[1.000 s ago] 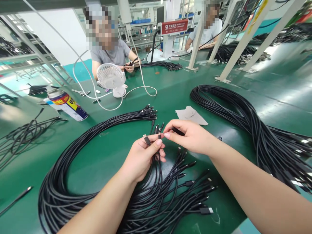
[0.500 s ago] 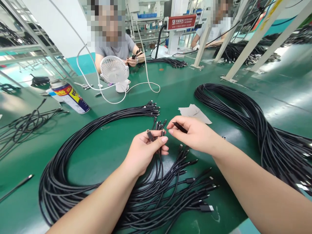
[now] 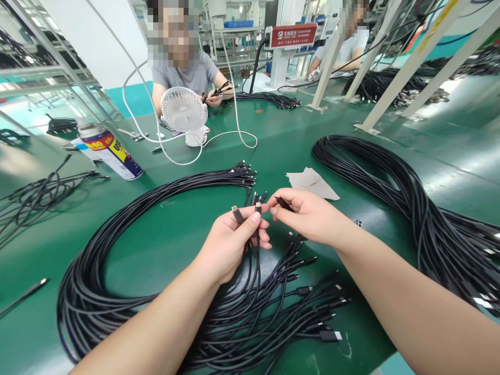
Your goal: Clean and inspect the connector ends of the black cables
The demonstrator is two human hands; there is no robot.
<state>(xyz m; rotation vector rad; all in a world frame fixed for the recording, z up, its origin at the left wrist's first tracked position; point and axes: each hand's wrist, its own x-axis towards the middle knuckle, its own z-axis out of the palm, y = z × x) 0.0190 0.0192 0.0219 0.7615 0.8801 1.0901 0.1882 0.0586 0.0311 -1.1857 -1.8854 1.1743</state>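
My left hand (image 3: 238, 237) is closed around several black cables, their plugs standing up out of the grip. One cable plug (image 3: 258, 208) is pinched at the thumb tip; another plug (image 3: 237, 214) sticks out by the knuckles. Close beside it, my right hand (image 3: 307, 214) pinches a small dark pointed object (image 3: 284, 203) whose kind I cannot make out. Its fingertips are by the left hand's fingers. Below the hands, loose cable ends (image 3: 297, 302) fan out to the right. They belong to a looped cable bundle (image 3: 84, 276) on the green table.
A second cable bundle (image 3: 390, 177) lies at the right. Behind my hands is a scrap of pale paper (image 3: 312, 183). A spray can (image 3: 113, 153), a white fan (image 3: 183, 110) and tangled cables (image 3: 42, 195) are at the left. A co-worker (image 3: 183, 73) sits opposite, holding cables.
My left thumb has shifted a little down and left, and the pinched plug's metal end shows more. My right hand has come slightly closer to the left.
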